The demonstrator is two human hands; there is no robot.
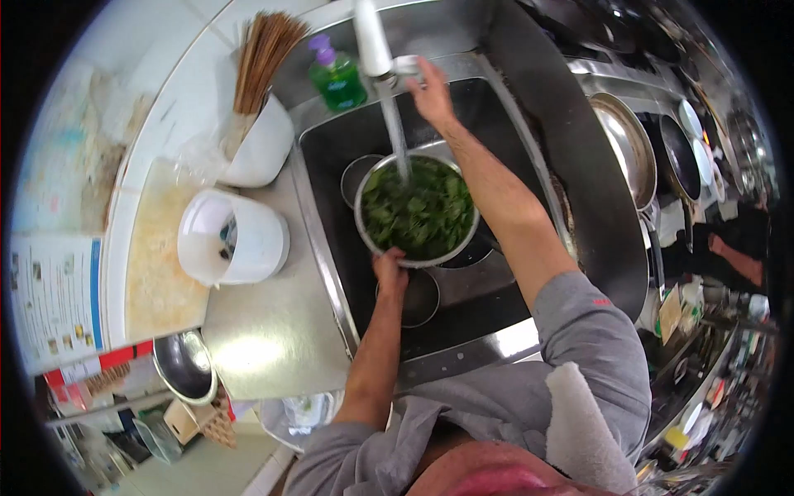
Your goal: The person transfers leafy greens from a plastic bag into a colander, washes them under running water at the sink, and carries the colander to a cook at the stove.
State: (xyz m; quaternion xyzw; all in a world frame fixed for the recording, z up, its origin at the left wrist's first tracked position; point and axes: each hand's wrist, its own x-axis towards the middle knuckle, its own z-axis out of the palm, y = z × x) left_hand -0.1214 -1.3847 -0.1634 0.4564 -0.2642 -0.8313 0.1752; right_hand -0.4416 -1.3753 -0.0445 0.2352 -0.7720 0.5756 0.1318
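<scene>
Leafy greens fill a round metal bowl inside the sink. My left hand grips the near rim of this bowl, the fingers partly hidden at its edge. Water runs from the white tap straight down onto the leaves. At the top of the view, my right hand has its fingers closed around the tap handle. Beneath the bowl, round shapes in the sink are partly covered by it.
Green soap in a purple-topped pump bottle stands behind the sink. To the left are a white tub and a white container with a bundle of thin sticks. Pans line the right side; another person's arm shows far right.
</scene>
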